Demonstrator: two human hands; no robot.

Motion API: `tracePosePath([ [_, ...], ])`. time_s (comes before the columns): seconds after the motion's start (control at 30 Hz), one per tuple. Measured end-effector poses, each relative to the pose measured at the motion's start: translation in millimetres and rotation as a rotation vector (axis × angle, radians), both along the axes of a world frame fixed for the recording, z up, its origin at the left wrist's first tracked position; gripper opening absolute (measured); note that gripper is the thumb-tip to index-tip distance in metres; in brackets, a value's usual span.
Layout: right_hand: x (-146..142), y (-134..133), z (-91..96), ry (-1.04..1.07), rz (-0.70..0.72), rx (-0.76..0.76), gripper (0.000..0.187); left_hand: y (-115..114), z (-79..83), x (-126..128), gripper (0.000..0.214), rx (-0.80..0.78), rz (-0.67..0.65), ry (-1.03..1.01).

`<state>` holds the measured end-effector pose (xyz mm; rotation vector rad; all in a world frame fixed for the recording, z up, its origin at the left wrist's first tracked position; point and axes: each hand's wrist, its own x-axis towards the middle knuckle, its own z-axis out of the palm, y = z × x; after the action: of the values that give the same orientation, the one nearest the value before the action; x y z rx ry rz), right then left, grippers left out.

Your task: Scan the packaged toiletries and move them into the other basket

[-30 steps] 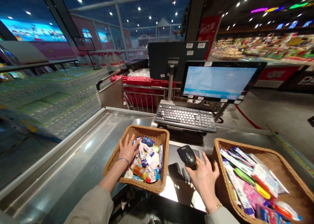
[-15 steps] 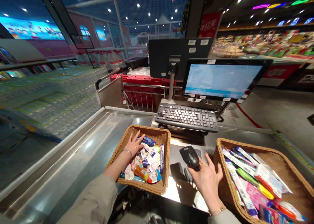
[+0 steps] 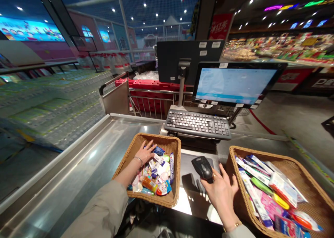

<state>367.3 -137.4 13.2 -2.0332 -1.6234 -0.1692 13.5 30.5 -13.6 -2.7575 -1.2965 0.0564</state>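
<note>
My left hand (image 3: 145, 154) reaches into the left wicker basket (image 3: 179, 172), fingers spread and resting over small packaged goods near a dark blue packet (image 3: 158, 150). It grips nothing that I can see. Other goods in this basket include an orange-brown bottle (image 3: 149, 183) and a long blue-and-white box (image 3: 171, 167). To the right of that basket, my right hand (image 3: 220, 189) grips a black handheld barcode scanner (image 3: 201, 167), held above the counter with its shadow below. Part of its handle is hidden by my fingers.
A second wicker basket (image 3: 300, 161) on the right holds toothbrush packs and boxes. Behind stand a keyboard (image 3: 197, 122), a lit monitor (image 3: 235, 85) and a dark screen back (image 3: 169, 60). The metal counter (image 3: 86, 172) has a raised rim along its left side.
My left hand has shifted slightly to the right and up within the basket. My right hand keeps hold of the scanner, nearly still. The view has turned a little.
</note>
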Motion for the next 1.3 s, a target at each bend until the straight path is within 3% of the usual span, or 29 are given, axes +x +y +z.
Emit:
tracePosePath([
  [0.2, 0.8, -3.5, 1.2, -0.006, -0.005, 0.013, 0.030, -4.2, 6.2, -1.1, 0.010, -0.018, -0.049, -0.022],
  [0.63, -0.9, -9.1, 7.3, 0.023, 0.015, -0.013, 0.028, -36.7, 28.7, 0.3, 0.012, 0.107, 0.041, -0.144],
  [0.9, -2.4, -12.7, 16.5, 0.028, 0.024, 0.039, 0.024, -53.9, 50.9, 23.3, 0.014, 0.172, 0.169, -0.291],
  [1.3, -3.9, -20.3, 33.7, 0.059, 0.002, 0.038, 0.022, -62.5, 76.9, 66.9, 0.012, 0.331, 0.150, -0.415],
])
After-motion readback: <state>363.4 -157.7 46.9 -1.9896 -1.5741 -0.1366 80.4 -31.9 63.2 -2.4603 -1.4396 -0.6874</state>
